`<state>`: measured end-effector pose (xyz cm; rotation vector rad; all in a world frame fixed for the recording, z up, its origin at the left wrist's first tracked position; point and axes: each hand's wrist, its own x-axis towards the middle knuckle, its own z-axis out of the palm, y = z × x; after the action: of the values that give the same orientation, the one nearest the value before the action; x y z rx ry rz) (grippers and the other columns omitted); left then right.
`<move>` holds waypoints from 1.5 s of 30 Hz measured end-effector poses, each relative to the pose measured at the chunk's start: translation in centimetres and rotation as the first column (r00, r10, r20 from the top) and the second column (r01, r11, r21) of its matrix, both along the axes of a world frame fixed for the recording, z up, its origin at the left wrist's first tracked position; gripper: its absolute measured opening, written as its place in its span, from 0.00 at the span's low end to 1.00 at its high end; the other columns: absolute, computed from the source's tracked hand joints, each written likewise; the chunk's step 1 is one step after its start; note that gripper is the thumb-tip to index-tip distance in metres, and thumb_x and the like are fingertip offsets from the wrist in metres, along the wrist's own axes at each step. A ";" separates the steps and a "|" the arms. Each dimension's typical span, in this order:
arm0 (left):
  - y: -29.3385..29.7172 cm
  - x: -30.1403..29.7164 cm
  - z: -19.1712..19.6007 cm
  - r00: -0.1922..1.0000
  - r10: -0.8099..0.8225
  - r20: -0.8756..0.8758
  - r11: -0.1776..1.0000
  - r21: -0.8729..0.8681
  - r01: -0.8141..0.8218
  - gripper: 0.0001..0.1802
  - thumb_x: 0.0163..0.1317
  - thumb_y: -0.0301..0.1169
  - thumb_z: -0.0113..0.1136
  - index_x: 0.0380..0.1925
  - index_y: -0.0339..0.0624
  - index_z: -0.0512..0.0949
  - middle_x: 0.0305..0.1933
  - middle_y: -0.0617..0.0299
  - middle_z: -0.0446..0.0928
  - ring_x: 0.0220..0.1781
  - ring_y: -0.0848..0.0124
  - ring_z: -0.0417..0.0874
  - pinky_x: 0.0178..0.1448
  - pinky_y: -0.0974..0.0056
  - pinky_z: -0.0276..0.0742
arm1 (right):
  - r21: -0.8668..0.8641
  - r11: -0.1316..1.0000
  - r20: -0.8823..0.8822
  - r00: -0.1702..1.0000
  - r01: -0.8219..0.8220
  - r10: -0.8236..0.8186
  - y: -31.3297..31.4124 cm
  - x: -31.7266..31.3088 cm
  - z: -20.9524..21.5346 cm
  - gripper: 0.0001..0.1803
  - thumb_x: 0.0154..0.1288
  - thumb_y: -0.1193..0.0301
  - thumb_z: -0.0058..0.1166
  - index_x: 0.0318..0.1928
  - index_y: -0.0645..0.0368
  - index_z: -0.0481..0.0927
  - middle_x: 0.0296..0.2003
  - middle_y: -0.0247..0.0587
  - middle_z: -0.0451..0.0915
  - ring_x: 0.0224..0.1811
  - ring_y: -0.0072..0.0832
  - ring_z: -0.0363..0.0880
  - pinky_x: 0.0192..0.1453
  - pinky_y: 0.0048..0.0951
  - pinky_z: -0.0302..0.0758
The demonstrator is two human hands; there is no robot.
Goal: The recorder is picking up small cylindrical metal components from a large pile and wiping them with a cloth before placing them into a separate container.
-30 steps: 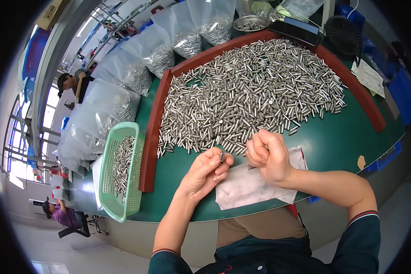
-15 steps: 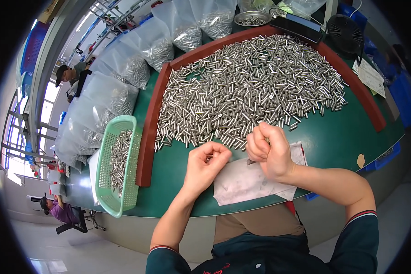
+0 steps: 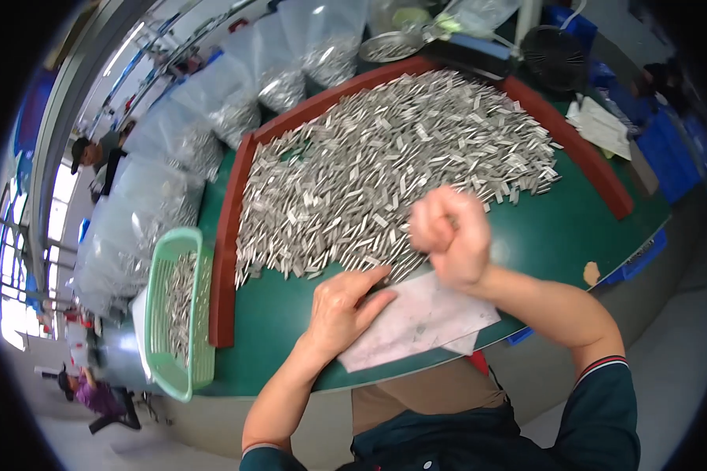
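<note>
A wide pile of short silver metal pins covers the green tabletop. My left hand is at the near edge of the pile, above the corner of a stained white cloth. Its thumb and fingers are parted, the fingertips close to the nearest pins, and I see nothing held. My right hand is closed in a fist over the cloth's far edge, right of the left hand. Motion blurs it, and whatever the curled fingers may hold is hidden.
Dark red wooden strips fence the pile on the left, back and right. Left of them stands a green plastic basket holding more pins. Clear bags of pins line the far left, with a metal dish and a small black fan behind.
My left hand has gone from a curled grip to parted fingers at the pile's edge. The right fist stays closed. The whole view has shifted, and the scene looks blurred.
</note>
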<state>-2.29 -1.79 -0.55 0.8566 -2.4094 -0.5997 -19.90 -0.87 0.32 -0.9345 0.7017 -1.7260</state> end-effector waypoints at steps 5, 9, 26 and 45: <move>0.7 0.4 -0.4 0.995 0.056 -0.081 0.992 -0.107 -0.064 0.06 0.43 0.23 0.63 0.24 0.38 0.76 0.19 0.56 0.73 0.19 0.63 0.73 0.24 0.65 0.69 | -0.027 0.986 0.156 0.974 -0.164 0.166 0.4 1.6 0.2 0.22 0.64 0.68 0.31 0.11 0.55 0.55 0.09 0.30 0.54 0.12 0.18 0.48 0.16 0.22 0.48; 0.2 1.2 -0.3 0.801 0.465 -0.377 0.655 0.755 -0.025 0.02 0.57 0.21 0.51 0.26 0.38 0.70 0.19 0.66 0.69 0.19 0.82 0.65 0.22 0.77 0.60 | 0.023 0.978 0.208 0.958 -0.209 0.200 0.9 0.6 0.3 0.23 0.64 0.67 0.31 0.11 0.55 0.55 0.09 0.30 0.55 0.12 0.18 0.48 0.17 0.21 0.48; -1.1 4.1 0.1 0.668 0.568 -0.480 0.218 0.871 0.441 0.07 0.63 0.35 0.46 0.37 0.46 0.69 0.25 0.56 0.75 0.12 0.83 0.56 0.18 0.78 0.51 | 0.104 0.960 0.211 0.949 -0.258 0.233 1.1 1.5 0.7 0.23 0.64 0.66 0.31 0.10 0.53 0.54 0.08 0.29 0.53 0.12 0.19 0.47 0.18 0.23 0.47; -2.0 4.9 0.2 0.559 0.632 -0.536 0.347 0.841 0.414 0.06 0.61 0.34 0.50 0.31 0.48 0.64 0.25 0.56 0.74 0.13 0.83 0.57 0.20 0.77 0.51 | 0.086 0.959 0.293 0.926 -0.272 0.236 0.4 1.3 0.4 0.21 0.63 0.66 0.31 0.12 0.54 0.54 0.09 0.29 0.52 0.11 0.17 0.45 0.15 0.21 0.44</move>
<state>2.61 -3.76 -0.37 0.8193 -0.8350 -1.9449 -18.63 -0.47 0.70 -0.6451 0.4721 -1.5242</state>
